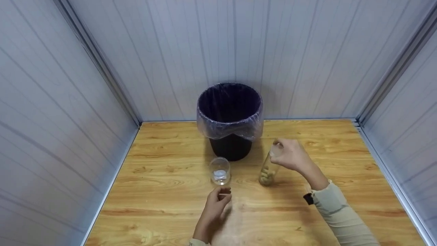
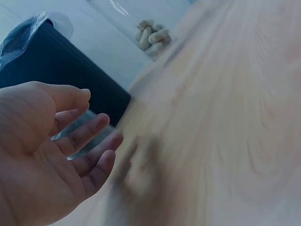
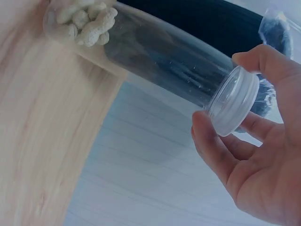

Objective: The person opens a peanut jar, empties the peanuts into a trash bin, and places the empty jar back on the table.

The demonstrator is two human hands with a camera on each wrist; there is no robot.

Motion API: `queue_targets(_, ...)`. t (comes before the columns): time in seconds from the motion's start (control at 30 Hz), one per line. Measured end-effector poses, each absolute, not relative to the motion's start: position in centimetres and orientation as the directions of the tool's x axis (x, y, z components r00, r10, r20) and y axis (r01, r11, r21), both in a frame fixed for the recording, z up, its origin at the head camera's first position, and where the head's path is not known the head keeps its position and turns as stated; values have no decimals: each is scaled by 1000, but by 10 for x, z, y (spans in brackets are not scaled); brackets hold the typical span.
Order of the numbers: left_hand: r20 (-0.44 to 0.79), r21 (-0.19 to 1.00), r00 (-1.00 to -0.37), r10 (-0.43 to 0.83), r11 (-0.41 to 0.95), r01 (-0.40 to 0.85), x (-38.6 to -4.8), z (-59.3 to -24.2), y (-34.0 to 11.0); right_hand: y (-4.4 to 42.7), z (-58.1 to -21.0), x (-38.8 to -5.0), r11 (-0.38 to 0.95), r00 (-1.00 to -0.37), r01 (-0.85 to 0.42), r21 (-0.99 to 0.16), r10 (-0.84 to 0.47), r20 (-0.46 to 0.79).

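Observation:
My right hand [image 1: 292, 156] grips a tall clear jar [image 3: 160, 56] at its top, thumb and fingers on opposite sides of the translucent lid [image 3: 235, 101]. Unshelled peanuts [image 3: 91, 23] lie at the jar's bottom. In the head view the jar leans slightly, and whether its base touches the table cannot be told. My left hand [image 1: 214, 205] is just in front of a clear cup [image 1: 220, 167] with something small and whitish [image 1: 220, 174] in it. The left wrist view shows the left fingers [image 2: 89, 132] loosely bent with nothing between them.
Behind the cup and jar stands a black bin [image 1: 230, 147] lined with a clear plastic bag [image 1: 218, 128]. The wooden table [image 1: 160, 198] is bounded by pale panel walls [image 1: 164, 61] at the back and both sides.

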State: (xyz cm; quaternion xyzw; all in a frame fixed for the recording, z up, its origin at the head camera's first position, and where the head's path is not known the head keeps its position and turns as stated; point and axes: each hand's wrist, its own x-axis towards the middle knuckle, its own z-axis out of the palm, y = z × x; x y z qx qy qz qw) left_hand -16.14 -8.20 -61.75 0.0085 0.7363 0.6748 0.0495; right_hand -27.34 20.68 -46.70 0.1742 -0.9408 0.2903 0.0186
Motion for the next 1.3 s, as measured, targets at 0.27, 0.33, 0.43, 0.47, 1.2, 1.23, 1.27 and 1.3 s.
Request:
queue_targets(0.27,-68,980,-989,133,-176,-91,-170,-614,-54,209,-462,-238,619,-946,-312,-721,-275,173)
queue_targets(0.33,-52,962,-989,137,-259,-86,-172,-612,-52,209,-462,-233,576,-949,-304,-759,-256,186)
queue_targets(0.43,-64,919,-990,128,-379,-108,-175,-608,-50,210,-465,-227,531,-953,-296,-794,-225,205)
queue_targets(0.47,-68,906,-989,128,-408,-115,-176,-608,-50,211,-466,-226,515,-954,-291,-806,-213,208)
queue_targets(1.2,48,736,-984,172,-672,-81,-181,-605,-58,216,-488,-204,187,-974,-116,-976,-213,75)
queue_targets(1.23,45,743,-985,168,-664,-79,-180,-605,-60,216,-488,-204,199,-971,-108,-974,-229,61)
queue_targets(1.27,42,751,-985,166,-655,-78,-180,-605,-62,216,-487,-203,214,-970,-102,-971,-240,49)
queue_targets(1.3,40,755,-986,163,-651,-77,-180,-605,-63,216,-486,-203,236,-970,-93,-967,-240,35)
